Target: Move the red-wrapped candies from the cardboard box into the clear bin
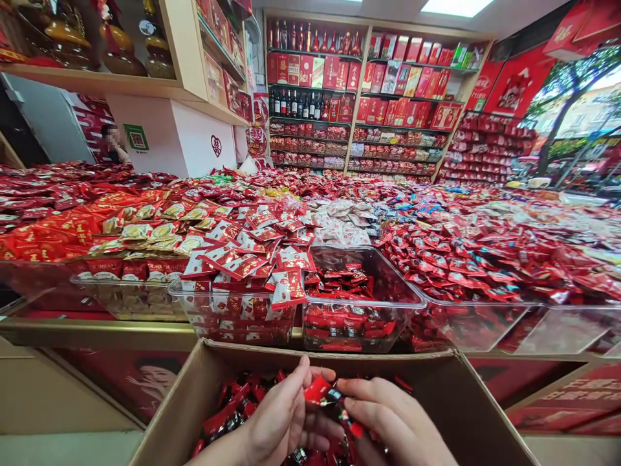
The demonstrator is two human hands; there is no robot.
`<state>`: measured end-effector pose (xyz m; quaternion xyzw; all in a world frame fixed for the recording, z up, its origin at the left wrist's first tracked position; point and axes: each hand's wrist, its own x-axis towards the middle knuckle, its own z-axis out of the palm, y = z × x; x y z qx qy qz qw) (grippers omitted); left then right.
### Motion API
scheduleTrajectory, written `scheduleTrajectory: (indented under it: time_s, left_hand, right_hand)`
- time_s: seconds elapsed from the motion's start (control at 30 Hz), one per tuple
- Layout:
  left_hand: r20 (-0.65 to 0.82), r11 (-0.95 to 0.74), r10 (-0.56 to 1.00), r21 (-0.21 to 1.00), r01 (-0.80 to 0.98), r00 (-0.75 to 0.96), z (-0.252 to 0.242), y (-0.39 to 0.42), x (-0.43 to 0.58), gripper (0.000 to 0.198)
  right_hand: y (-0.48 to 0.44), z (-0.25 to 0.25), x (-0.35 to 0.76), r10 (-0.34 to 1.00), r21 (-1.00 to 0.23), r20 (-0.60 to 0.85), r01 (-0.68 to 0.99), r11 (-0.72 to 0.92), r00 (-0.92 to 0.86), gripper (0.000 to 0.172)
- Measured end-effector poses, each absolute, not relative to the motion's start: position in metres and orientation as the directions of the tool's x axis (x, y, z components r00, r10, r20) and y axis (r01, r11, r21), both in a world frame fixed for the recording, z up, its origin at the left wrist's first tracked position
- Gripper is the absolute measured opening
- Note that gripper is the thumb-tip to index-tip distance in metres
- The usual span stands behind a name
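Over the open brown cardboard box [451, 388], low in your view, your left hand [279, 421] and right hand [388, 421] meet on one small red foil-wrapped sweet [317, 390]. Left grip: thumb and forefinger clenched on its upper left end. Right grip: fingertips touch the lower right end (whether they clamp it cannot be told). The sweet's long axis runs left to right, dipping toward your right hand. It lies between both grips, nearer the left. Straight ahead and higher, on the gold-edged worktop [97, 330], stands a clear plastic bin [412, 299], part-filled with similar sweets.
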<state>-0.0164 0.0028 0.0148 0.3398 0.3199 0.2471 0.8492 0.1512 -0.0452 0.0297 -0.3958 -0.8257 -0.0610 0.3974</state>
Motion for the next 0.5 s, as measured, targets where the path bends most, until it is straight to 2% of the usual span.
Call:
scheduleTrajectory:
  time_s: [0.07, 0.2, 0.33, 0.5]
  left_hand:
    - [-0.390, 0.656, 0.613, 0.736, -0.167, 0.687, 0.011, 0.005, -0.017, 0.046]
    - [-0.430, 0.648, 0.616, 0.753, -0.115, 0.660, 0.002, 0.007, -0.017, 0.044]
    - [-0.474, 0.672, 0.574, 0.739, -0.054, 0.668, -0.003, 0.009, -0.015, 0.041]
    - [-0.469, 0.658, 0.598, 0.750, -0.064, 0.650, -0.011, 0.012, -0.014, 0.046]
  right_hand:
    - [-0.039, 0.056, 0.160, 0.624, -0.226, 0.712, 0.736, 0.638, -0.322, 0.027]
    - [0.006, 0.107, 0.174, 0.740, -0.311, 0.639, 0.809, 0.498, -0.210, 0.005]
    - [0.072, 0.122, 0.171, 0.829, -0.335, 0.440, 0.793, 0.508, -0.345, 0.006]
    - [0.117, 0.111, 0.154, 0.864, -0.267, 0.186, 0.823, 0.502, -0.467, 0.007]
